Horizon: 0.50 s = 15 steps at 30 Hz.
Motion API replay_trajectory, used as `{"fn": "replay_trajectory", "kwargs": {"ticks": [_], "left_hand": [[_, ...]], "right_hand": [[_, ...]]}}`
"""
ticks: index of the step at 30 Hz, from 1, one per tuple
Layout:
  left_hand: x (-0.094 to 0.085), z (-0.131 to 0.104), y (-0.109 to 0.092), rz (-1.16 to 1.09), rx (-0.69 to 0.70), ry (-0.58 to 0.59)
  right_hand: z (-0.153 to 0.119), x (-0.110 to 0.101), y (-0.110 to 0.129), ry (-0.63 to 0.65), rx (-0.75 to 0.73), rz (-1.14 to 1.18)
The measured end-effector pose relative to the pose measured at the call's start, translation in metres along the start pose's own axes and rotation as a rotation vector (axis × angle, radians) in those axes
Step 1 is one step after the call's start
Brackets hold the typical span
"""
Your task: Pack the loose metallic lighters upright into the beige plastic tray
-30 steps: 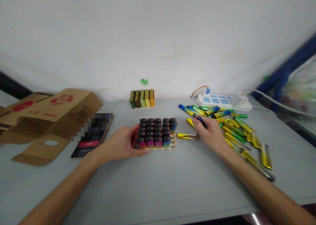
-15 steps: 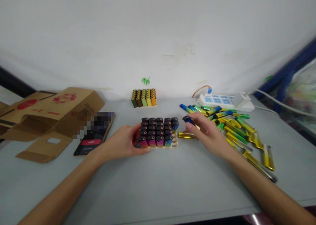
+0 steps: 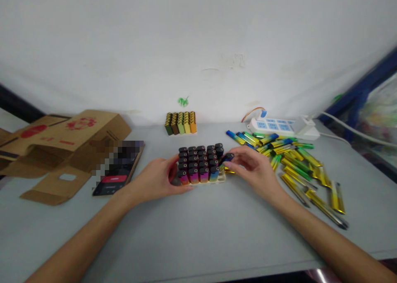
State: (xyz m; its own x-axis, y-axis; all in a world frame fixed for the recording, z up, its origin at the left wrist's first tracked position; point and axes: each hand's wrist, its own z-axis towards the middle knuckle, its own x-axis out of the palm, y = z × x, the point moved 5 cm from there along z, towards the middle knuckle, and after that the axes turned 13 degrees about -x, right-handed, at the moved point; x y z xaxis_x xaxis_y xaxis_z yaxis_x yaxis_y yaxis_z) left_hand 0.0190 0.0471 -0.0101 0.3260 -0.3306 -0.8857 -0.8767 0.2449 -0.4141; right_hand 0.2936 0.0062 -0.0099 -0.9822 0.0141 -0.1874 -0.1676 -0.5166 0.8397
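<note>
- Head view: two bare hands at work over a grey table (image 3: 201, 229), pale wall (image 3: 198, 47) behind.
- Left hand (image 3: 158, 177): curved round the left end of a block of black-topped lighters (image 3: 200, 163), thumb along the near edge, fingers at the far left side, holding it.
- Right hand (image 3: 252, 167): thumb and fingers pinching one dark-topped lighter (image 3: 228, 157), tilted, at the right side of the block. Whether it touches its neighbours, cannot tell.
- Block: lighters upright in rows, seated in an off-white tray (image 3: 222, 178). Near row bodies run red-orange, pink-purple, then blue at the right. Pale tray shows at the near right corner.
- Just below the pinched lighter: a yellow lighter (image 3: 229, 171) lying on the table, mostly hidden by the right hand.
- Right of the block: loose pile of shiny lighters (image 3: 297, 163), yellow, green and blue, lying at various angles, some overlapping.
- Behind the pile: white power strip (image 3: 273, 127) with blue sockets, a white adapter (image 3: 305, 128) plugged at its right end.
- Near the wall: second set of lighters (image 3: 181, 123), upright, dark green through brown, light green and yellow to orange.
- Left: opened cardboard box (image 3: 105, 125) with red print; phone (image 3: 130, 167) beside it, partly pixelated.
</note>
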Motion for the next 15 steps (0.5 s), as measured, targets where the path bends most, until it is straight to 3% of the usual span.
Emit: {"fn": "replay_trajectory", "kwargs": {"ticks": [4, 11, 15], "left_hand": [[0.0, 0.001, -0.001, 0.005, -0.012, 0.012], [0.001, 0.0, 0.0, 0.012, -0.014, 0.005], [0.0, 0.0, 0.001, -0.036, 0.018, -0.016]], "right_hand": [[0.003, -0.005, 0.007, 0.012, -0.106, -0.112], [-0.002, 0.003, -0.001, 0.134, -0.071, -0.192], [0.0, 0.006, 0.008, 0.164, -0.111, -0.304]]}}
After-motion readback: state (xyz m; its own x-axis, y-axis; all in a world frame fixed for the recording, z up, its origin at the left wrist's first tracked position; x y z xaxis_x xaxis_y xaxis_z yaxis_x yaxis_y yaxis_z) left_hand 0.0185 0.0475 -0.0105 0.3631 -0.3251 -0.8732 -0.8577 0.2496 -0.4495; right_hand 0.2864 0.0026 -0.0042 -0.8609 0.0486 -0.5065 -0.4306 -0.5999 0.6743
